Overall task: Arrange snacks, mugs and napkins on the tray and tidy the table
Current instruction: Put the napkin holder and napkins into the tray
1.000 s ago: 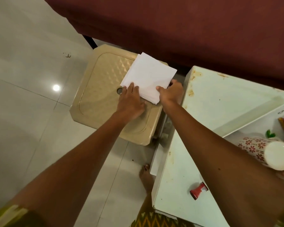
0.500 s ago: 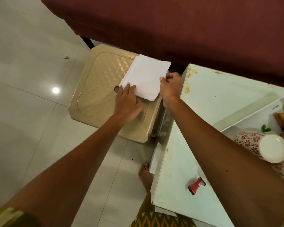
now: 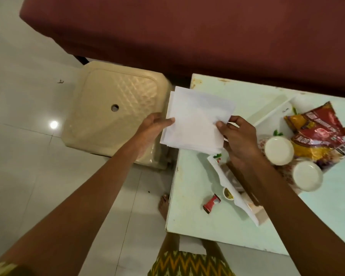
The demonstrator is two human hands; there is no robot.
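Observation:
A stack of white napkins (image 3: pixel 195 118) hangs in the air over the left edge of the pale green table (image 3: pixel 189 212). My left hand (image 3: pixel 153 126) pinches its left edge and my right hand (image 3: pixel 237 138) grips its right edge. On the white tray (image 3: pixel 267 114) at the right lie two flowered mugs (image 3: pixel 279 150) on their sides and a red and yellow snack bag (image 3: pixel 319 132). My right forearm hides part of the tray's near rim.
A beige plastic stool (image 3: pixel 112 116) stands on the tiled floor to the left of the table. A small red wrapper (image 3: pixel 211 203) and a small round item (image 3: pixel 227 193) lie on the table near me. A maroon sofa (image 3: pixel 187 36) runs along the back. My bare foot (image 3: pixel 164 204) is by the table's edge.
Both hands lifted the napkin stack off the stool and carried it right, to the table's left edge. The view has swung right, showing more of the tray.

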